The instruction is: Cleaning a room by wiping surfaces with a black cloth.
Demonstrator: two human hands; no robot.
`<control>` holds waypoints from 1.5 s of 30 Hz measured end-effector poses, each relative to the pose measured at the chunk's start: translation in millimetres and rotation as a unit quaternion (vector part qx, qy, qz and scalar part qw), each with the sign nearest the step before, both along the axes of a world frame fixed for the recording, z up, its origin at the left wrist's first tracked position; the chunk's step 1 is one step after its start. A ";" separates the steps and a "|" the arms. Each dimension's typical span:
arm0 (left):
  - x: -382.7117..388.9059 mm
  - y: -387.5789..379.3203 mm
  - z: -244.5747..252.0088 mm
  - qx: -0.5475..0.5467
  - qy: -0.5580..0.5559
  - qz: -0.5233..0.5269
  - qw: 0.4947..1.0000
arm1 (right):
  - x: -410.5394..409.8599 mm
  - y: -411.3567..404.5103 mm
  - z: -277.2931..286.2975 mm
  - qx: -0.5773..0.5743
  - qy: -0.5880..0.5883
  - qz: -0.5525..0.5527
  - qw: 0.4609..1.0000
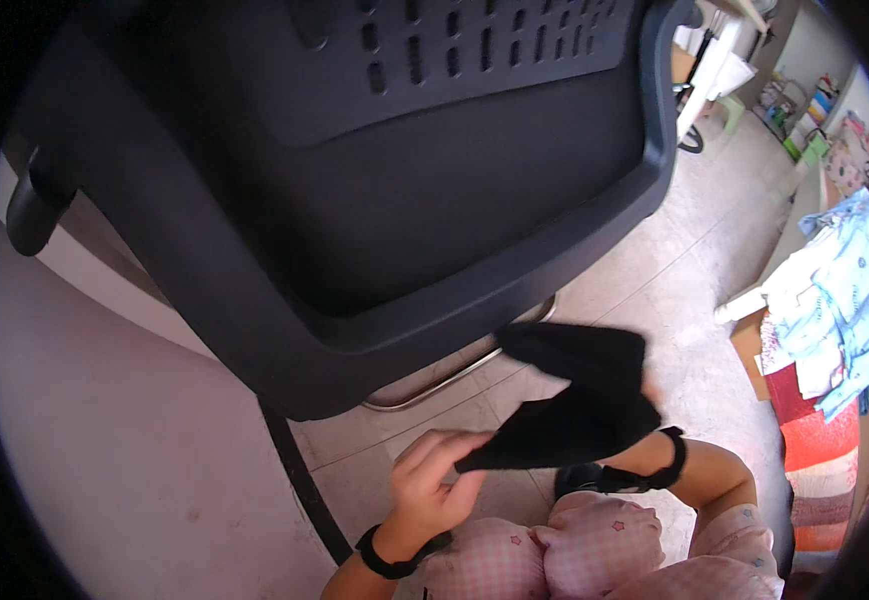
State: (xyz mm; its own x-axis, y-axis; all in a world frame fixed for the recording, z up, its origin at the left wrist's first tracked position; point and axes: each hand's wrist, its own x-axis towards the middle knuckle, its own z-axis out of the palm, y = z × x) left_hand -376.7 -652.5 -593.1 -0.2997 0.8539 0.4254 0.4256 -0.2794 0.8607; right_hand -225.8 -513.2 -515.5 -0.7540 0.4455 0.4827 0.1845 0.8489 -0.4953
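A piece of black cloth [577,412], perhaps a sock, is stretched between my two hands above the tiled floor. My left hand [434,480] pinches its lower left corner between thumb and fingers. Most of my right hand [648,401] is hidden behind the cloth's right side, so its grip does not show. Black bands circle both wrists. Just beyond the cloth stands a black plastic chair [419,315], its slotted panel at the top of the view.
A pale wall [141,420] with a black skirting strip runs along the left. Blue and white clothes [847,292] lie piled at the right, above a red and orange striped textile [817,450]. A metal chair leg tube [442,386] crosses the floor.
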 end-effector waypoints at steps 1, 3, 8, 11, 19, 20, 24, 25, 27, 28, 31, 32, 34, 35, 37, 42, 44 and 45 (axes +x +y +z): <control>5.4 13.1 16.1 0.056 -0.010 -0.004 0.998 | 38.8 -6.2 -45.2 0.018 0.141 -0.120 0.983; 27.6 28.1 47.6 0.036 -0.174 0.011 0.984 | 18.9 -5.0 -3.1 -0.009 0.286 -0.186 0.940; 22.1 27.7 68.5 0.062 -0.357 0.198 0.911 | -38.1 -0.2 42.7 0.190 0.042 -0.074 0.978; 10.2 16.2 44.8 0.156 -0.305 0.311 0.887 | -89.3 -16.0 -3.0 0.213 0.090 -0.064 0.971; 2.3 28.7 -4.5 0.205 -0.115 0.350 0.907 | -90.3 12.4 -25.4 0.333 0.073 -0.053 0.939; 4.0 32.2 -24.8 0.182 -0.073 0.266 0.944 | -72.5 31.8 -24.0 0.308 0.059 -0.042 0.949; 31.3 90.9 -12.6 0.098 -0.097 0.100 0.985 | -5.9 94.5 -11.8 0.336 0.003 -0.104 0.936; 33.4 91.1 -5.7 0.123 -0.108 0.114 0.980 | -9.6 88.0 -10.2 0.327 0.004 -0.115 0.938; 38.1 89.0 -6.6 0.149 -0.120 0.125 0.974 | -26.7 69.3 -13.0 0.313 0.024 -0.122 0.942; 32.2 75.1 -22.4 0.157 -0.068 0.183 0.968 | -44.8 55.3 -20.8 0.290 0.051 -0.128 0.947; 19.3 38.2 -48.0 0.240 -0.097 0.302 0.918 | -97.0 -3.2 -21.2 0.277 0.115 -0.083 0.950; 15.0 24.6 -39.6 0.197 -0.088 0.345 0.913 | -109.8 -17.3 -21.6 0.259 0.141 -0.070 0.953; 2.5 11.9 -36.3 0.183 -0.102 0.364 0.908 | -119.9 -26.6 -23.8 0.220 0.186 -0.076 0.955; 0.3 14.5 -40.4 0.215 -0.125 0.340 0.907 | -115.3 -19.2 -25.8 0.246 0.184 -0.046 0.951; 12.6 25.7 -45.0 0.184 -0.131 0.307 0.925 | -102.0 1.5 -29.3 0.306 0.183 0.006 0.934; 48.7 72.4 -41.2 0.054 -0.132 0.162 0.977 | -33.3 82.8 -35.5 0.390 0.149 0.001 0.909; 57.1 102.4 -39.9 0.057 -0.019 0.151 0.987 | -0.3 126.0 -32.7 0.391 0.099 -0.029 0.915; 63.7 119.5 -28.2 0.039 -0.015 0.125 0.991 | 16.7 145.9 -26.9 0.383 0.081 -0.044 0.919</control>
